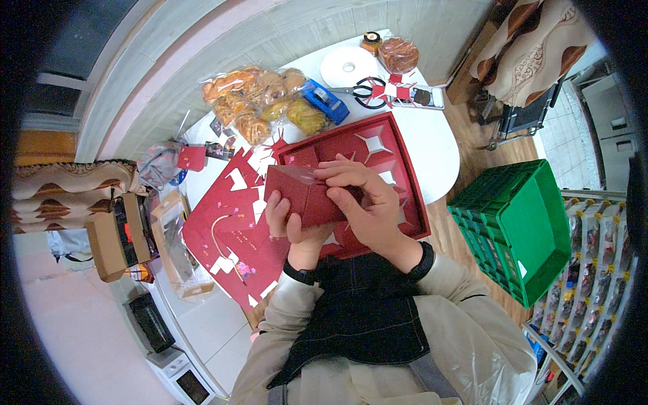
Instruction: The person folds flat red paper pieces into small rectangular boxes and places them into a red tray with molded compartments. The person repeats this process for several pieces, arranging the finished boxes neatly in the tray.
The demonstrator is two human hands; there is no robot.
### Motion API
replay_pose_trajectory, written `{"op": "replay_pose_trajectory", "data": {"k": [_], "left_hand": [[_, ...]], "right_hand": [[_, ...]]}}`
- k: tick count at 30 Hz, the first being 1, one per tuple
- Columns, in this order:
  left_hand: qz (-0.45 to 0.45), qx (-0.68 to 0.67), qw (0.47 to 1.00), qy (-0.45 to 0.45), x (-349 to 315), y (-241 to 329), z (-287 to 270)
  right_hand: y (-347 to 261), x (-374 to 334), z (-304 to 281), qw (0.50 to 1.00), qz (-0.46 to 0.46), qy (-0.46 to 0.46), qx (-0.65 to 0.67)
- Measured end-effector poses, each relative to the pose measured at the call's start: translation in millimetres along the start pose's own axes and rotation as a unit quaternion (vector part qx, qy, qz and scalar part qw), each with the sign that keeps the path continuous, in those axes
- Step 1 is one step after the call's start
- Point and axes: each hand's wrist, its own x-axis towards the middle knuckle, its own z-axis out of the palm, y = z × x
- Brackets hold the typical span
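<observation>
A small dark red paper box (pixel 287 190) is held up in front of me, tilted, its folded panels meeting along a seam. My left hand (pixel 309 241) is closed around its lower left side, fingertips showing at the edge. Bent over its right side is my right hand (pixel 371 206), thumb and fingers pinching at the seam; the exact spot they grip is partly hidden. Beneath both hands lies a large shallow red box (pixel 420 212) with several star-shaped, white-edged openings in its red insert. Left of it are flat printed red card sheets (pixel 212 223) with white cut edges.
Bagged breads and pastries (pixel 246 94), a blue tape dispenser (pixel 325 101), black-handled scissors (pixel 370 94), a white disc (pixel 347 66) and a small jar (pixel 371 42) stand along the white table's far side. A green crate (pixel 499 223) is at the right; an open cardboard box (pixel 111 246) is at the left.
</observation>
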Motion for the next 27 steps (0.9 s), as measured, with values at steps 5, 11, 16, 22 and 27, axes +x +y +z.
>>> {"op": "replay_pose_trajectory", "data": {"k": [5, 11, 16, 22, 27], "left_hand": [[0.010, -0.052, 0.998, -0.027, -2, -1, -3], [-0.094, -0.075, 0.992, -0.046, -8, 0, -7], [-0.119, -0.109, 0.977, -0.138, -5, -1, -12], [-0.056, -0.147, 0.908, -0.387, -10, -24, -6], [-0.096, -0.109, 0.892, -0.429, -27, -3, -8]], "right_hand": [[-3, 6, 3, 0.999, 0.042, 0.006, -0.024], [1, 9, -21, 0.979, 0.083, -0.175, 0.057], [12, 5, -22, 0.977, 0.131, -0.159, 0.051], [31, -4, -31, 0.971, 0.102, -0.117, -0.180], [62, -9, -64, 0.919, 0.235, -0.122, -0.290]]}}
